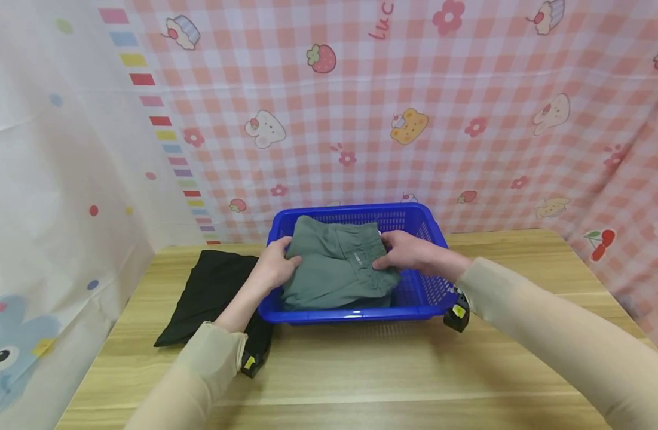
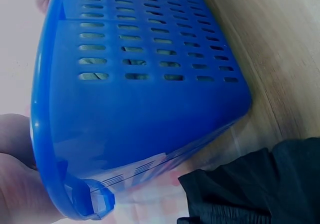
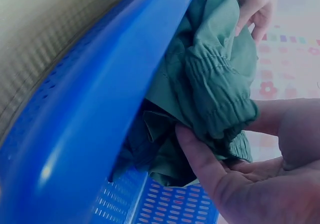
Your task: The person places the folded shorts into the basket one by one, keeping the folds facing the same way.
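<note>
Folded green elastic-waist pants lie in the blue plastic basket, their gathered waistband toward the right. My left hand grips their left edge, thumb on top, over the basket's left rim. On the right, my right hand pinches the waistband side near a small printed label. The right wrist view shows the right thumb against the bunched cloth, with darker cloth beneath. In the left wrist view the basket wall hides most of the left hand.
A black garment lies flat on the wooden table, left of the basket and partly under the left forearm. Black wrist devices hang below both cuffs. A checked curtain rises directly behind the table.
</note>
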Action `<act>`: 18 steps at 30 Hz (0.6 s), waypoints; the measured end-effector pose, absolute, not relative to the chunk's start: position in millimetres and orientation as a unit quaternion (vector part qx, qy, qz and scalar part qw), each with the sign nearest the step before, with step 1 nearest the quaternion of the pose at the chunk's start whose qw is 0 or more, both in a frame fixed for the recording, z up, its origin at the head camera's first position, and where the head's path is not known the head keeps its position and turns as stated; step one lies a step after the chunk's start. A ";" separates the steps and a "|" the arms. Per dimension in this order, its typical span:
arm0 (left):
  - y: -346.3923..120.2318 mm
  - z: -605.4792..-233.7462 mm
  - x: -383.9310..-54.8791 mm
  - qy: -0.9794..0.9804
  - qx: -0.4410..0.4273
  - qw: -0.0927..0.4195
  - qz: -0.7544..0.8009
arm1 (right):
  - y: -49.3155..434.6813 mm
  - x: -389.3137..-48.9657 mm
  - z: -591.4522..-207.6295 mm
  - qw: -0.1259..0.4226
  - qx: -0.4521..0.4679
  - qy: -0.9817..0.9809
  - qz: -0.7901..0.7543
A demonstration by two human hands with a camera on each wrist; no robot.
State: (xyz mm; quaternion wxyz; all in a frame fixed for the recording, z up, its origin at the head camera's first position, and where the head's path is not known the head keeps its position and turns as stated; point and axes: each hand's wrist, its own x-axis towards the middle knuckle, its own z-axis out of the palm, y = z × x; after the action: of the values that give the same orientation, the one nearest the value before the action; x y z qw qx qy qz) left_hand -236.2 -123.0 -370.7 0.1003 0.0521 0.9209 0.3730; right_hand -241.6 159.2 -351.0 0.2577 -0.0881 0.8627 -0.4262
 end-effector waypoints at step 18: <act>-110.1 -377.1 -227.2 0.956 0.057 0.030 0.287 | 155.3 -234.9 -352.9 0.163 -0.097 0.938 -0.289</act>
State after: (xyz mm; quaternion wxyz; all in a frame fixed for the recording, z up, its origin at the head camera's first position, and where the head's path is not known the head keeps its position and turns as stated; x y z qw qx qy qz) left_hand -227.2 -110.1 -377.1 0.0296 0.0568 0.9559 0.2865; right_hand -234.9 155.3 -352.9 0.1628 -0.0967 0.9384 -0.2890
